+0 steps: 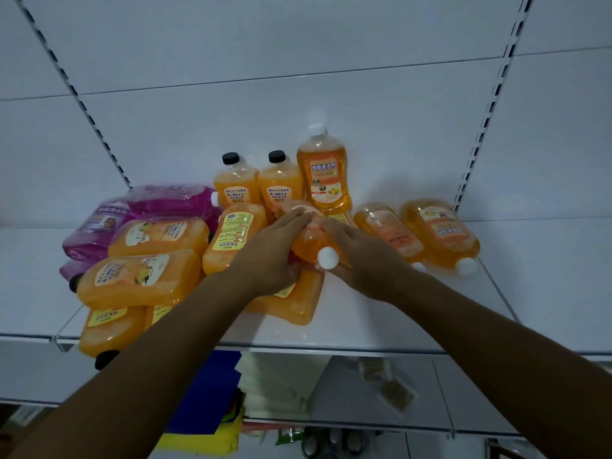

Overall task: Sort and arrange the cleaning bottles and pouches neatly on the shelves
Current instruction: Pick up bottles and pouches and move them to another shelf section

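On white shelf [381, 326]: both hands grip lying orange bottle [309, 245].

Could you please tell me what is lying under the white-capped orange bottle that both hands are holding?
Under the held bottle lies a flat orange bottle on the shelf. The left hand covers its upper part.

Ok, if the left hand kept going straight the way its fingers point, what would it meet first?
Probably the upright black-capped orange bottle behind the white-capped bottle both hands grip. The left hand points up and right toward it; depth is unclear.
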Demonstrator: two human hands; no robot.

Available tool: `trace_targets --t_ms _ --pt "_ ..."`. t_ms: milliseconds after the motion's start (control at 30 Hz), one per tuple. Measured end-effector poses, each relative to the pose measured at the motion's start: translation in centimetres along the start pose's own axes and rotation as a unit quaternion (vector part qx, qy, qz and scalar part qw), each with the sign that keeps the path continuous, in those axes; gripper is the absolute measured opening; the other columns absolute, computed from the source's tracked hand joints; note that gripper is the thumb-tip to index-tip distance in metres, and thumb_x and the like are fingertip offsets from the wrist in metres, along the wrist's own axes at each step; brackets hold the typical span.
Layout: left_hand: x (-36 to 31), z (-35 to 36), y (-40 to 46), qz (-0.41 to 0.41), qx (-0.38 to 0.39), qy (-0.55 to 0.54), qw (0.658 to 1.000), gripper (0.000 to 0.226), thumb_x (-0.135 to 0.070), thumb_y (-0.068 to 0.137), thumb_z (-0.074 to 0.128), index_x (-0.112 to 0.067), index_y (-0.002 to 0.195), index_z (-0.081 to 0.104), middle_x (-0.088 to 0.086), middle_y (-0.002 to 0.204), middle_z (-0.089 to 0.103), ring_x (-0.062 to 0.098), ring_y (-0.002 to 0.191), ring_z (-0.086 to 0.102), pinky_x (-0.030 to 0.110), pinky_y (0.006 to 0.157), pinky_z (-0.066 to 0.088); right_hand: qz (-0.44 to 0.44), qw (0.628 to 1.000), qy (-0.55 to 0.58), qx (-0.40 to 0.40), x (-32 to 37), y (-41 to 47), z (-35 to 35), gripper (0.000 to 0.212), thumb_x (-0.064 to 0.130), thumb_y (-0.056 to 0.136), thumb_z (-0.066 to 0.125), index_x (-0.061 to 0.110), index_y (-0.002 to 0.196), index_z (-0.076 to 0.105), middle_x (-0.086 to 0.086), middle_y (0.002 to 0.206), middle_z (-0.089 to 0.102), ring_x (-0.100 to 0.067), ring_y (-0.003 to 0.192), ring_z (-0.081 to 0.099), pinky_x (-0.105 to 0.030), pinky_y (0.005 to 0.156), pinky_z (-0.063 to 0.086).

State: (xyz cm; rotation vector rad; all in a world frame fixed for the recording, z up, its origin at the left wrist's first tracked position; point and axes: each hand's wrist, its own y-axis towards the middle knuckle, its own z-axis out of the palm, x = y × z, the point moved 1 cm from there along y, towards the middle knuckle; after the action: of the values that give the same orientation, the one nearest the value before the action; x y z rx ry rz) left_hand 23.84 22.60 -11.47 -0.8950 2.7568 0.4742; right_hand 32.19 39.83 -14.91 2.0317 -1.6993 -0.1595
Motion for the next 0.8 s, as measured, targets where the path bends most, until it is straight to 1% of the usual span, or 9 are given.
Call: trace_targets --t_ms 100,167,233,300,367,467,567,700,800 --pt "-0.7 -1.2 0.5 0.012 -0.066 -0.049 0.997 0.081 -0.025 0.081 0.076 -0.029 0.147 0.030 0.000 0.145 0.047 0.027 0.129 0.047 0.040 0.101 0.041 0.028 0.995 0.080 -0.062 0.8 0.2 -2.1 0.063 0.040 0.090 0.062 0.015 0.142 0.036 -0.009 0.133 0.056 -0.026 0.109 0.061 -0.027 0.080 0.045" --pt "-1.1 -2.3 1.1 0.021 -0.108 -0.061 0.992 0.081 -0.025 0.081 0.075 -0.027 0.148 0.031 0.004 0.140 0.051 0.027 0.128 0.046 0.044 0.102 0.041 0.036 0.987 0.120 -0.097 1.3 0.5 -4.1 0.059 0.038 0.090 0.063 0.012 0.138 0.041 -0.009 0.125 0.061 -0.023 0.105 0.061 -0.028 0.083 0.046" --pt "-1.5 -3.5 1.4 0.029 -0.143 -0.070 0.987 0.084 -0.030 0.079 0.076 -0.028 0.149 0.029 0.006 0.137 0.052 0.026 0.126 0.043 0.046 0.101 0.041 0.045 0.979 0.149 -0.130 1.7 0.9 -6.4 0.051 0.038 0.091 0.061 0.011 0.131 0.046 -0.004 0.110 0.065 -0.016 0.094 0.062 -0.026 0.077 0.050" --pt "-1.6 -4.4 1.6 0.038 -0.158 -0.065 0.985 0.091 -0.036 0.076 0.079 -0.025 0.149 0.027 0.006 0.138 0.051 0.025 0.127 0.042 0.046 0.103 0.041 0.072 0.972 0.157 -0.156 1.9 1.6 -8.4 0.038 0.038 0.093 0.058 0.013 0.121 0.051 0.004 0.091 0.064 -0.005 0.077 0.060 -0.016 0.065 0.047" --pt "-1.3 -5.3 1.5 0.023 -0.136 -0.095 0.986 0.091 -0.042 0.075 0.078 -0.023 0.149 0.029 0.003 0.138 0.052 0.023 0.127 0.046 0.045 0.103 0.043 0.096 0.965 0.184 -0.160 2.0 2.6 -10.1 0.025 0.039 0.095 0.053 0.018 0.108 0.053 0.008 0.080 0.061 -0.001 0.070 0.059 -0.011 0.060 0.044" --pt "-0.5 -6.7 0.4 -0.023 -0.096 -0.211 0.972 0.078 -0.053 0.072 0.074 -0.025 0.139 0.044 -0.007 0.125 0.060 0.012 0.113 0.059 0.034 0.093 0.051 0.118 0.944 0.279 -0.129 2.8 4.5 -11.2 0.026 0.042 0.097 0.046 0.020 0.107 0.056 0.001 0.088 0.066 -0.009 0.079 0.066 -0.026 0.067 0.056" --pt "0.8 -7.6 -1.5 -0.057 -0.104 -0.250 0.961 0.067 -0.060 0.068 0.072 -0.027 0.123 0.053 -0.014 0.106 0.065 0.002 0.092 0.065 0.023 0.076 0.055 0.134 0.922 0.340 -0.129 4.6 6.6 -10.2 0.026 0.046 0.097 0.046 0.023 0.106 0.052 0.000 0.089 0.067 -0.010 0.074 0.068 -0.024 0.060 0.057" --pt "4.4 -8.9 -5.2 -0.109 -0.154 -0.277 0.942 0.061 -0.059 0.064 0.074 -0.026 0.113 0.060 -0.011 0.099 0.068 0.001 0.088 0.065 0.017 0.073 0.052 0.132 0.918 0.358 -0.104 8.7 10.2 -7.3 0.037 0.051 0.095 0.044 0.018 0.106 0.053 0.002 0.091 0.067 -0.011 0.078 0.067 -0.025 0.061 0.056" --pt "8.2 -10.8 -8.9 -0.146 -0.184 -0.290 0.928 0.062 -0.057 0.062 0.076 -0.025 0.113 0.061 -0.010 0.098 0.068 0.004 0.088 0.066 0.022 0.074 0.055 0.106 0.904 0.412 -0.033 13.1 13.2 -4.4 0.038 0.049 0.088 0.059 0.022 0.112 0.048 -0.002 0.103 0.067 -0.014 0.085 0.069 -0.028 0.067 0.059"
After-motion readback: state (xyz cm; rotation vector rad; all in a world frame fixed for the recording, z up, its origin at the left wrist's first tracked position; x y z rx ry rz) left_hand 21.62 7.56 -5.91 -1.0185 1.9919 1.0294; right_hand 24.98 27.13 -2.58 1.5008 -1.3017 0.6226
